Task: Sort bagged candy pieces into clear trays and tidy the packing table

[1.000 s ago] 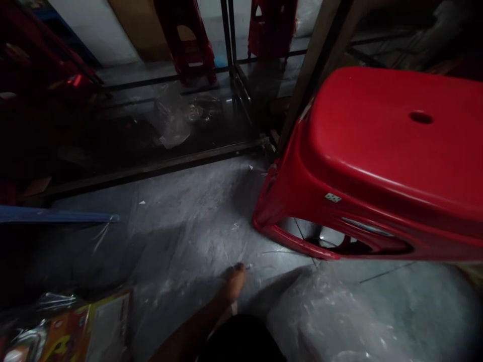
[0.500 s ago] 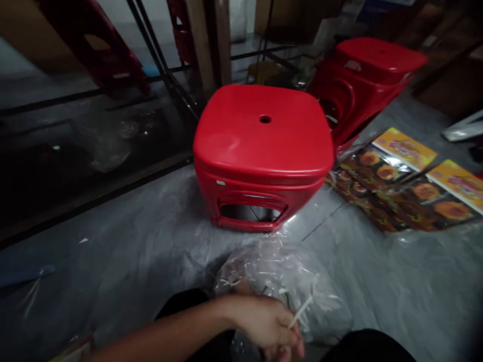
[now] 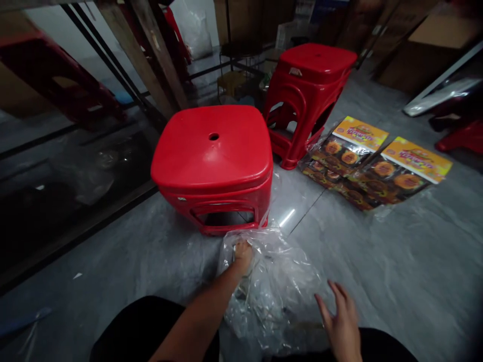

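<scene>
A clear, crumpled plastic bag (image 3: 279,281) lies on the floor between my knees, with thin pale strips showing through it. My left hand (image 3: 243,251) reaches to the bag's far left edge, its fingers curled onto the plastic film. Partly spread fingers show on my right hand (image 3: 341,314), which is held just right of the bag with nothing in it. Directly beyond the bag stands a low red plastic stool (image 3: 215,156) with a hole in its seat.
Behind to the right is a taller stack of red stools (image 3: 302,95). Two packs with yellow header cards (image 3: 418,158) lie on the grey floor (image 3: 396,261). A dark glass panel with a frame (image 3: 75,236) runs along the left. Cardboard boxes (image 3: 445,35) stand at the back.
My left hand has moved away from me onto the bag's far edge; the white strip seen at it is gone from view. My right hand now shows plainly. The view has turned right.
</scene>
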